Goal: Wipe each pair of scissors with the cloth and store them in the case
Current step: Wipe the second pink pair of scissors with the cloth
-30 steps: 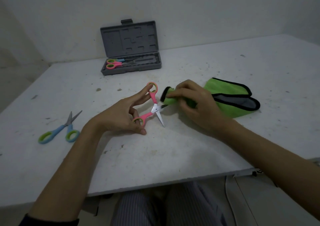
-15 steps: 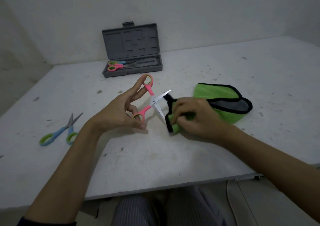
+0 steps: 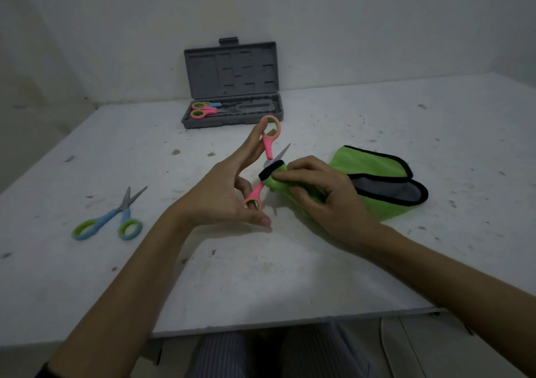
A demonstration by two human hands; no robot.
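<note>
My left hand [image 3: 223, 195] holds the pink scissors [image 3: 268, 148] by their handles, blades spread open above the table. My right hand [image 3: 324, 192] pinches a fold of the green cloth [image 3: 374, 163] around the lower blade, which is hidden inside the fold. The upper blade points up and to the right, bare. A blue pair of scissors [image 3: 113, 218] lies on the table at the left. The grey case [image 3: 232, 114] stands open at the back against the wall, with a pink pair of scissors [image 3: 203, 112] in its left end.
The white table [image 3: 87, 276] is speckled with dirt. Its front edge runs just above my striped trousers. The case lid leans on the wall behind. The rest of the cloth trails to the right of my right hand.
My right hand has slid the cloth up from the table onto the lower blade near the pivot. My left hand has raised and tilted the scissors further upright.
</note>
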